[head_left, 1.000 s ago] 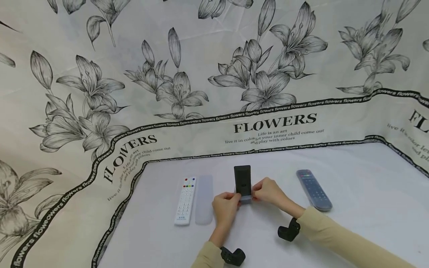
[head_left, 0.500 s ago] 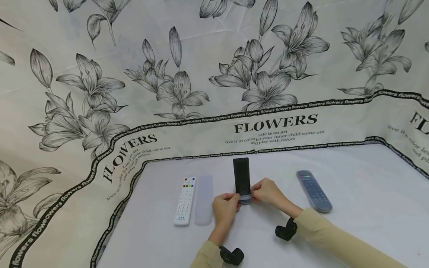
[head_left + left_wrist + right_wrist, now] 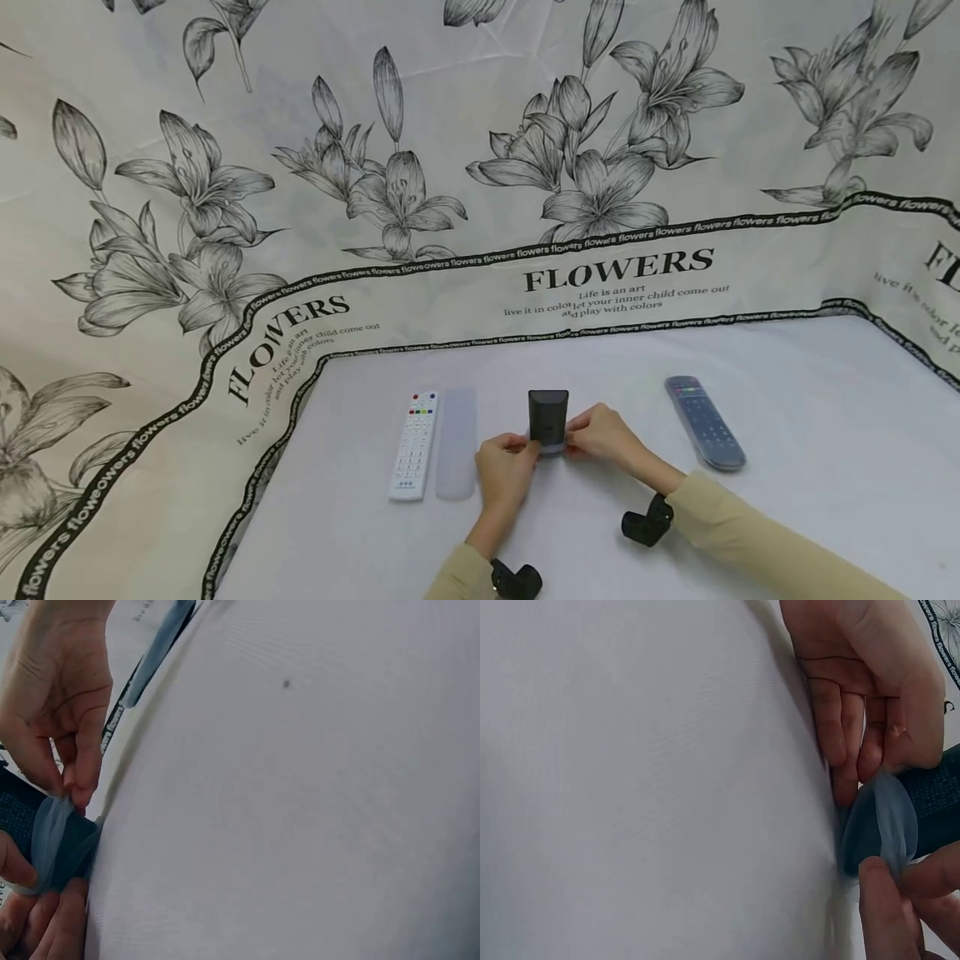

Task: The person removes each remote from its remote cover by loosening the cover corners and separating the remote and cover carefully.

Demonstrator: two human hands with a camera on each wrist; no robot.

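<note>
At mid-table in the head view, a black remote control (image 3: 548, 412) stands tilted up between the two hands. A translucent silicone cover (image 3: 552, 448) wraps its lower end. My left hand (image 3: 506, 471) pinches the cover's left side with thumb and fingers, and my right hand (image 3: 603, 433) pinches its right side. Close up in the left wrist view, the stretched rim of the cover (image 3: 51, 836) rings the dark remote. The right wrist view also shows this cover (image 3: 894, 825) around the remote's end, fingertips on both edges. Most of the remote's covered end is hidden in the head view.
Left of the hands lie a white remote (image 3: 412, 450) and a flat translucent cover (image 3: 456, 446), side by side. A dark remote in a clear cover (image 3: 705, 423) lies to the right. Flower-printed cloth (image 3: 600, 167) hangs behind the white table (image 3: 337, 533).
The black remote rose and looked longer half a second ago; now its top is lower and it appears foreshortened. Both hands keep their pinch on the cover, almost in place.
</note>
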